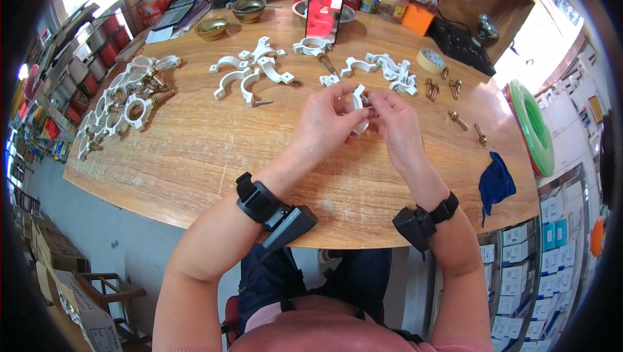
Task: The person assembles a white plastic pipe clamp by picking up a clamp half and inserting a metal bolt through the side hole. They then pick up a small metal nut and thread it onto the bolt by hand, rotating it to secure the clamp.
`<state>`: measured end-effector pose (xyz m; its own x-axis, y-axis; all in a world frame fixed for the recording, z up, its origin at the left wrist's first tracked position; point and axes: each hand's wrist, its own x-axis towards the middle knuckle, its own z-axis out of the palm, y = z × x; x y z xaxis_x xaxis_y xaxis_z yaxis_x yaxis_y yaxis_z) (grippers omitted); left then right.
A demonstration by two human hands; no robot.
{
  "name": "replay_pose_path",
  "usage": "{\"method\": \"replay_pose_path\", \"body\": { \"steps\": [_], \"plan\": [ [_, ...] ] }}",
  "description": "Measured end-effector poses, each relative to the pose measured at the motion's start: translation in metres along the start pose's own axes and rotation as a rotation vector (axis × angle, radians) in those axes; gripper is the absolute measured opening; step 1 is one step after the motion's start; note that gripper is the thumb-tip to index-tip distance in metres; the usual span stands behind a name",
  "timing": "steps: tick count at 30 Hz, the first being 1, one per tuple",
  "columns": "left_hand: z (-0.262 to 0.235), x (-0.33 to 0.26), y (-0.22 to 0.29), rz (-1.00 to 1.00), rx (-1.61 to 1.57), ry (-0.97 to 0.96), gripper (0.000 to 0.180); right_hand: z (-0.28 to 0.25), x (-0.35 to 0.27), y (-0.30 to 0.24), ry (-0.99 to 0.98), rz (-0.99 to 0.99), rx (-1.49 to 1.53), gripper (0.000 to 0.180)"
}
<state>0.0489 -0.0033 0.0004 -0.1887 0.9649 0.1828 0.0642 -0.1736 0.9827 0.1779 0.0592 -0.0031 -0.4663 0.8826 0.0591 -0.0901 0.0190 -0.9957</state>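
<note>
In front of me, above the middle of the table, my left hand [322, 121] is closed on a curved white pipe clamp half [357, 97], held upright between thumb and fingers. My right hand [401, 126] pinches at the clamp's right side, where a small grey screw [365, 99] shows by the fingertips; its far end is hidden. Just beyond the left fingers lies another white clamp piece [329, 80]. Loose clamp halves [230, 84] lie beyond and to the left, one with a screw sticking out. More white clamp halves [396, 73] are heaped beyond my right hand.
Assembled clamps with brass-coloured bolts [137, 112] pile at the left. Several loose bolts [457, 120] and a blue cloth [496, 182] lie to the right, near a tape roll [430, 60]. A phone [324, 13] stands at the back beside metal bowls [212, 28].
</note>
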Motion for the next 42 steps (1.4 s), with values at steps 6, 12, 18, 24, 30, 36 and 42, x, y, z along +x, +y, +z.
{"method": "replay_pose_path", "body": {
  "steps": [6, 12, 18, 24, 30, 36, 42],
  "plan": [
    [0.0000, 0.0001, -0.0007, 0.009, 0.010, 0.036, 0.039, -0.0002, 0.0018, 0.0030, -0.041, 0.034, -0.024, 0.027],
    [0.0004, -0.0009, -0.0010, 0.026, -0.020, 0.038, 0.039, -0.0013, 0.0027, 0.0047, -0.046, 0.056, 0.030, 0.025],
    [-0.0005, 0.0001, -0.0031, 0.026, 0.001, 0.031, 0.039, 0.0008, 0.0013, 0.0047, -0.021, -0.013, -0.041, 0.023],
    [-0.0025, 0.0010, -0.0009, -0.017, 0.061, 0.009, 0.042, 0.0025, 0.0019, 0.0035, 0.029, -0.080, 0.037, 0.020],
    [-0.0021, -0.0003, 0.0016, -0.030, 0.084, 0.015, 0.041, 0.0018, 0.0015, 0.0018, -0.001, -0.067, 0.128, 0.019],
    [-0.0023, 0.0009, -0.0017, -0.003, 0.112, 0.027, 0.043, 0.0016, 0.0025, 0.0027, 0.031, 0.010, 0.136, 0.019],
    [-0.0021, 0.0016, -0.0032, -0.011, 0.119, 0.022, 0.044, 0.0003, 0.0033, 0.0059, 0.003, -0.019, 0.022, 0.021]
  ]
}}
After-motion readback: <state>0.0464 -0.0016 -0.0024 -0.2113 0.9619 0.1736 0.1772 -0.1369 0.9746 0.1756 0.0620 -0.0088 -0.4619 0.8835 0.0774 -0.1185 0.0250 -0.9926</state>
